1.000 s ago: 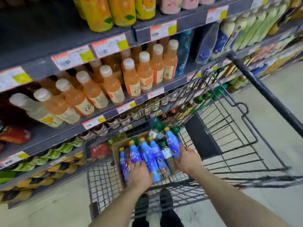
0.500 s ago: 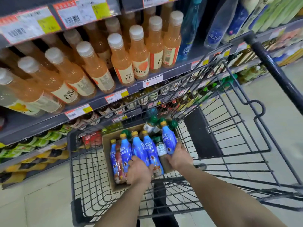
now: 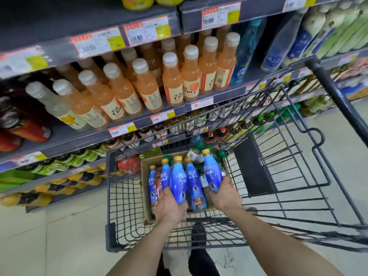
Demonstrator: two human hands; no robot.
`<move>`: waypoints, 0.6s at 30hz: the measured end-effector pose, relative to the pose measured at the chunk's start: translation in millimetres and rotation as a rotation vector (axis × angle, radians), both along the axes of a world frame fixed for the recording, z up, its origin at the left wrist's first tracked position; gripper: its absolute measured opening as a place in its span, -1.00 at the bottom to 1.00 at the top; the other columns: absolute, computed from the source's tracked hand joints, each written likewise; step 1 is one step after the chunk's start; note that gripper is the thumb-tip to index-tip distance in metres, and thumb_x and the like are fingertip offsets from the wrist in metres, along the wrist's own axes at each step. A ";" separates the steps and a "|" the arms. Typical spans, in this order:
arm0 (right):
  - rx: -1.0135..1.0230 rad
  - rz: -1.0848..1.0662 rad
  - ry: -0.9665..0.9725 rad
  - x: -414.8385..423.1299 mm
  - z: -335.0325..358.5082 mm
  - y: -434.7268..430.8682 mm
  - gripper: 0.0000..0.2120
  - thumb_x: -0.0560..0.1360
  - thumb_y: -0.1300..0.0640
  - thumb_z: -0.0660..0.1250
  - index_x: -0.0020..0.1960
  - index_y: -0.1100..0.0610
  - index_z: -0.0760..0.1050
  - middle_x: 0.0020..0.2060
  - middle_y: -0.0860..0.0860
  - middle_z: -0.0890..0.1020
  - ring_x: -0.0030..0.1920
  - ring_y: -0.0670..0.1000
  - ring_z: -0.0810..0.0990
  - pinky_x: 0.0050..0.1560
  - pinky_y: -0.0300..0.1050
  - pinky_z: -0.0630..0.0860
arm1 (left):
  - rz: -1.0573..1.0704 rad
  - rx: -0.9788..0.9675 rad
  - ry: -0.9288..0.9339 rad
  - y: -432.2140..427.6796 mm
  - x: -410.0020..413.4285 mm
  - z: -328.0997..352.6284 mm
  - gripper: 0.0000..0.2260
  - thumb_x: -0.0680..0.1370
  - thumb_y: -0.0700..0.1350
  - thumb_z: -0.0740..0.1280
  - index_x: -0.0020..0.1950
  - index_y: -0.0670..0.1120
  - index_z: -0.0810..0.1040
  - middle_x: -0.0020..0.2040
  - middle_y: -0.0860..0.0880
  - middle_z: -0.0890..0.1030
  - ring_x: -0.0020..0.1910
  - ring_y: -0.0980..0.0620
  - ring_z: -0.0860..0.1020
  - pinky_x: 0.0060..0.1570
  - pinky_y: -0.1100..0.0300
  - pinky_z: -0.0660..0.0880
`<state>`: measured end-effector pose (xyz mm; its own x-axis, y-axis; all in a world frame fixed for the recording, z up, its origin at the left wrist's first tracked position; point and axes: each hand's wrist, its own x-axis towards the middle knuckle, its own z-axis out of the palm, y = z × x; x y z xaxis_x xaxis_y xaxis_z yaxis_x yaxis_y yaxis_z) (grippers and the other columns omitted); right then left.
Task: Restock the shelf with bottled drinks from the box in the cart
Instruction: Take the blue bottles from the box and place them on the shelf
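The box [image 3: 144, 176] sits in the cart [image 3: 108, 196] at 6 o'clock. The left grip [image 3: 171, 206] is closed around a blue bottle [image 3: 178, 182] mid-box. The right grip [image 3: 224, 194] clasps a second blue bottle [image 3: 212, 172] on the 3 o'clock side, raised above its neighbours. Both should probably lift straight up, clearing caps and the cart rim, then swing toward the shelf [image 3: 65, 136] at 11 o'clock. The glossy wrappers look slippery.

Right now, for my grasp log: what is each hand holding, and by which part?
Left hand: middle blue bottle, lower body; right hand: rightmost blue bottle, near its base.
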<state>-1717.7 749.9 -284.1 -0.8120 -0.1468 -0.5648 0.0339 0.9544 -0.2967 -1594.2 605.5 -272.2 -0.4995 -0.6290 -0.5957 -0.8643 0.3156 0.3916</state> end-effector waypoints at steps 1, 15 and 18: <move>-0.023 -0.007 0.011 4.4 6.0 -2.8 -0.46 0.41 -0.23 0.34 0.18 0.07 0.26 0.06 0.09 0.56 0.06 0.18 0.59 0.01 0.03 0.53 | 0.012 -0.005 0.020 -3.8 4.8 7.1 -0.38 0.39 0.11 0.45 0.38 0.02 0.32 0.25 -0.02 0.50 0.20 -0.11 0.54 0.09 0.04 0.50; -0.437 0.094 0.055 95.0 103.1 -102.7 -0.51 0.29 -0.12 0.39 0.12 -0.10 0.25 -0.05 -0.05 0.62 -0.06 0.16 0.62 -0.09 0.03 0.55 | 0.246 -0.105 0.477 -79.9 95.3 79.8 -0.59 0.23 0.03 0.37 0.07 0.14 0.46 -0.05 0.12 0.56 -0.08 0.08 0.57 -0.09 0.00 0.58; -0.494 0.127 0.080 120.1 123.0 -130.4 -0.50 0.30 -0.10 0.39 0.14 -0.09 0.25 -0.06 -0.04 0.64 -0.04 0.18 0.63 -0.10 0.02 0.54 | 0.255 -0.134 0.544 -104.1 120.5 102.4 -0.61 0.26 -0.01 0.37 0.07 0.13 0.47 -0.01 0.15 0.54 -0.02 0.15 0.54 -0.06 0.10 0.54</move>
